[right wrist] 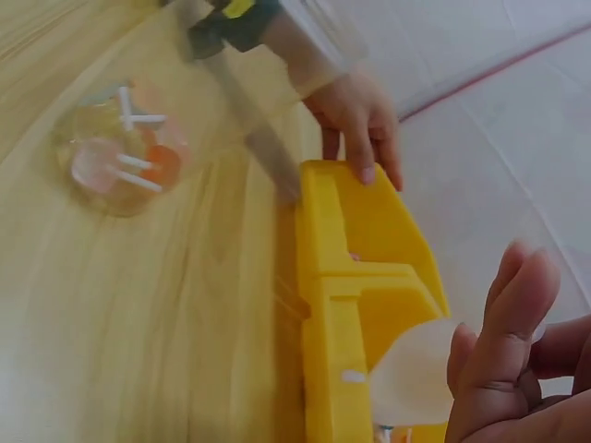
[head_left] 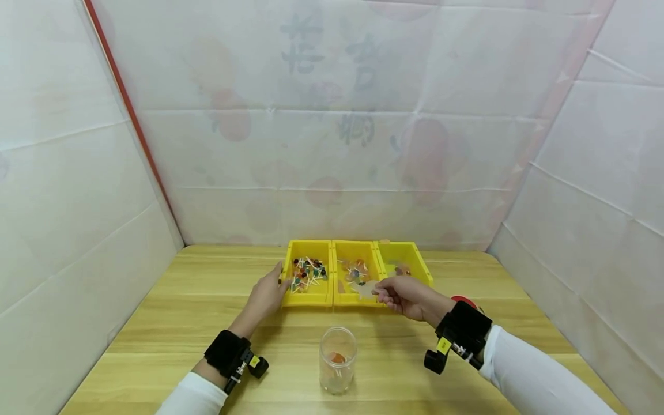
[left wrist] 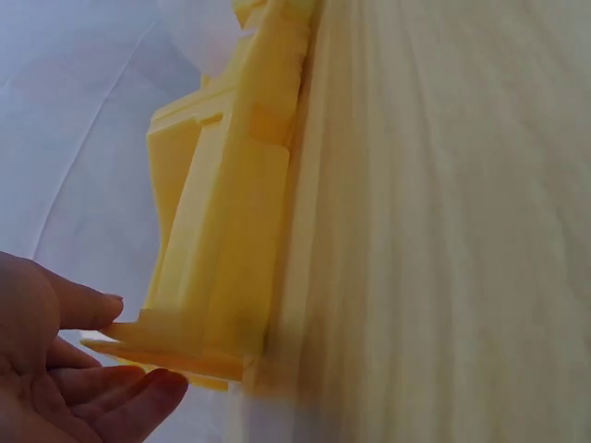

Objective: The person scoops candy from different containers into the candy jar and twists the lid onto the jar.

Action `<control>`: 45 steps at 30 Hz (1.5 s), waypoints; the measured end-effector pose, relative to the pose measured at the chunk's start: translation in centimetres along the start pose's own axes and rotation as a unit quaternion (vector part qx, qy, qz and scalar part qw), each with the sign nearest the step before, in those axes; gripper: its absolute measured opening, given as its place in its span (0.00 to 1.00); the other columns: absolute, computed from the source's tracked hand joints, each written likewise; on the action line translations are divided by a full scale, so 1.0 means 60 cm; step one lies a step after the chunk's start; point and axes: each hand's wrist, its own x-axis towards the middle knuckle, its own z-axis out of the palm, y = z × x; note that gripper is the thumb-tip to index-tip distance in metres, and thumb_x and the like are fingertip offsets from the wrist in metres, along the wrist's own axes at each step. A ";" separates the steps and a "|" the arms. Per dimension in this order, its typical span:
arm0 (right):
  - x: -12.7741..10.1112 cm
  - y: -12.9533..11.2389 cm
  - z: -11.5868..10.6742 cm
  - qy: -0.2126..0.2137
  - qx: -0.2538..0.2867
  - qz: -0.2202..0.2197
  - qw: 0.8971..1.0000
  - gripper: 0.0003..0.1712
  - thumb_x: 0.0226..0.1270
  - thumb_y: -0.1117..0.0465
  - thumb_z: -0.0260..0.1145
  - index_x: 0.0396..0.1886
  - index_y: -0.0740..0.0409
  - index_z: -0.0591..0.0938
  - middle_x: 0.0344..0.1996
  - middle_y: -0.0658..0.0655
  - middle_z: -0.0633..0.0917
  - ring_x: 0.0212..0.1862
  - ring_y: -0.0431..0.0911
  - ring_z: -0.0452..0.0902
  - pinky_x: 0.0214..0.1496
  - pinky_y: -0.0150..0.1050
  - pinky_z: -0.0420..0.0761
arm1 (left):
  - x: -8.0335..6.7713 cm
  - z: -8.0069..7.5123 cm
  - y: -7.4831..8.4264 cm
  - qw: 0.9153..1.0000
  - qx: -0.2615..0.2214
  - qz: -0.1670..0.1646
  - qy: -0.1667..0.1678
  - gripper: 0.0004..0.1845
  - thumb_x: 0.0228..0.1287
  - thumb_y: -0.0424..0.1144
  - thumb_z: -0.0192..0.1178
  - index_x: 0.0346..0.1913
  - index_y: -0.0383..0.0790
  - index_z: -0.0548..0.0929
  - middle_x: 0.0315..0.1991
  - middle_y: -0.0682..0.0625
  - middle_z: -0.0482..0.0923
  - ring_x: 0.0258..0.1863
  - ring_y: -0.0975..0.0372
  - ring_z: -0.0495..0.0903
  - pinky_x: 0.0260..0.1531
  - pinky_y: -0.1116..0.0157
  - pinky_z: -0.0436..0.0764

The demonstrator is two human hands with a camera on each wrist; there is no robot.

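Three yellow bins stand side by side at the back of the wooden table. The left bin (head_left: pixel 306 297) holds several lollipops with white sticks. My left hand (head_left: pixel 273 286) rests against its left front corner, with straight fingers (left wrist: pixel 111 383) touching the rim (left wrist: pixel 162 337). My right hand (head_left: pixel 386 294) pinches a pale lollipop (head_left: pixel 366 289) over the front of the middle bin (head_left: pixel 337 271). In the right wrist view the pale lollipop (right wrist: pixel 414 380) shows as a round disc beside my fingers (right wrist: pixel 503 323). A clear glass jar (head_left: pixel 338 360) with a few lollipops stands in front of me.
The right bin (head_left: pixel 415 259) holds a few wrapped sweets. A red object (head_left: pixel 461 300) peeks out behind my right wrist. White sheeting walls the table on three sides. Bare wood lies to either side of the jar (right wrist: pixel 120 157).
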 end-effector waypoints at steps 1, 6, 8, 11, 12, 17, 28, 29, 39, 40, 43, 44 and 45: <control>0.003 -0.002 0.000 0.003 0.012 0.003 1.000 0.20 0.76 0.61 0.53 0.51 0.77 0.77 0.17 0.49 0.81 0.17 0.33 0.74 0.23 0.23 0.77 | 0.000 0.000 0.001 1.000 0.001 -0.001 -0.002 0.35 0.74 0.42 0.55 0.75 0.30 0.54 0.45 0.34 0.81 0.20 0.56 0.75 0.19 0.65 0.71; 0.024 -0.011 0.000 0.013 0.051 0.027 0.998 0.17 0.76 0.64 0.51 0.43 0.74 0.80 0.15 0.50 0.81 0.15 0.33 0.74 0.20 0.22 0.75 | -0.001 -0.002 0.003 1.000 0.017 0.006 -0.002 0.33 0.75 0.39 0.54 0.75 0.32 0.56 0.14 0.49 0.69 0.09 0.65 0.56 0.12 0.70 0.59; 0.031 -0.014 0.001 0.016 0.058 0.036 0.998 0.16 0.75 0.64 0.51 0.38 0.72 0.81 0.14 0.50 0.81 0.14 0.33 0.74 0.20 0.21 0.75 | -0.002 -0.002 0.004 1.000 0.019 0.008 0.000 0.33 0.75 0.39 0.55 0.75 0.32 0.57 0.13 0.50 0.67 0.09 0.65 0.56 0.12 0.70 0.59; 0.039 -0.017 0.002 0.026 0.062 0.045 0.997 0.17 0.75 0.64 0.51 0.34 0.70 0.82 0.14 0.51 0.81 0.13 0.33 0.74 0.19 0.21 0.74 | -0.003 0.000 0.005 1.000 0.019 0.008 0.000 0.33 0.75 0.39 0.55 0.75 0.32 0.57 0.13 0.50 0.67 0.09 0.65 0.56 0.12 0.70 0.59; 0.040 -0.017 0.002 0.029 0.063 0.048 0.996 0.17 0.75 0.64 0.51 0.34 0.70 0.82 0.14 0.51 0.81 0.13 0.33 0.74 0.19 0.21 0.74 | -0.003 0.002 0.005 1.000 0.017 0.008 0.000 0.33 0.75 0.39 0.55 0.75 0.32 0.57 0.13 0.50 0.67 0.09 0.65 0.56 0.12 0.70 0.59; 0.046 -0.014 0.002 0.046 0.076 0.055 0.995 0.15 0.74 0.64 0.53 0.43 0.74 0.81 0.16 0.53 0.82 0.14 0.34 0.75 0.21 0.21 0.75 | -0.005 0.007 0.009 1.000 0.019 0.019 0.003 0.32 0.74 0.39 0.55 0.75 0.31 0.57 0.12 0.51 0.65 0.09 0.65 0.56 0.11 0.70 0.58; 0.056 -0.005 0.013 0.062 0.127 0.036 0.989 0.16 0.76 0.65 0.51 0.53 0.73 0.76 0.18 0.51 0.81 0.16 0.34 0.74 0.22 0.22 0.76 | 0.001 0.007 0.011 1.000 0.015 0.022 0.004 0.32 0.74 0.38 0.54 0.75 0.32 0.57 0.11 0.51 0.64 0.08 0.65 0.56 0.11 0.71 0.58; 0.056 -0.002 0.014 0.060 0.128 0.029 0.990 0.16 0.76 0.64 0.50 0.52 0.73 0.76 0.18 0.51 0.81 0.16 0.34 0.74 0.22 0.22 0.76 | 0.001 0.008 0.011 1.000 0.015 0.022 0.004 0.32 0.74 0.38 0.54 0.75 0.32 0.57 0.11 0.51 0.64 0.08 0.65 0.56 0.10 0.71 0.58; 0.081 0.045 0.026 0.082 0.127 -0.004 0.989 0.14 0.77 0.65 0.49 0.50 0.72 0.75 0.18 0.50 0.79 0.19 0.34 0.75 0.22 0.22 0.76 | -0.002 0.009 0.008 1.000 0.016 0.012 -0.003 0.32 0.74 0.38 0.55 0.75 0.32 0.57 0.10 0.52 0.63 0.08 0.65 0.56 0.11 0.70 0.58; 0.085 0.047 0.027 0.082 0.129 -0.005 0.988 0.14 0.77 0.65 0.49 0.50 0.71 0.75 0.18 0.50 0.79 0.20 0.34 0.75 0.23 0.22 0.76 | -0.003 0.009 0.007 1.000 0.018 0.013 -0.003 0.32 0.74 0.38 0.55 0.75 0.32 0.57 0.10 0.53 0.62 0.08 0.65 0.55 0.11 0.70 0.58; 0.096 0.046 0.034 0.088 0.152 -0.008 0.984 0.14 0.78 0.65 0.48 0.51 0.71 0.73 0.18 0.50 0.79 0.20 0.34 0.76 0.24 0.22 0.77 | -0.003 0.009 0.006 1.000 0.018 0.015 -0.002 0.32 0.74 0.38 0.55 0.75 0.32 0.57 0.10 0.53 0.62 0.08 0.65 0.55 0.11 0.70 0.57; 0.099 0.046 0.037 0.090 0.159 -0.011 0.983 0.14 0.78 0.65 0.47 0.53 0.70 0.72 0.18 0.50 0.78 0.20 0.34 0.76 0.25 0.22 0.77 | -0.003 0.009 0.006 1.000 0.017 0.017 0.000 0.32 0.74 0.38 0.55 0.75 0.32 0.57 0.10 0.53 0.62 0.08 0.65 0.55 0.11 0.70 0.57; 0.102 0.045 0.040 0.094 0.165 -0.014 0.982 0.15 0.78 0.65 0.47 0.56 0.70 0.70 0.19 0.50 0.78 0.21 0.34 0.76 0.25 0.22 0.77 | -0.004 0.009 0.006 1.000 0.017 0.017 0.000 0.32 0.74 0.38 0.55 0.75 0.32 0.57 0.10 0.53 0.62 0.08 0.65 0.55 0.11 0.70 0.57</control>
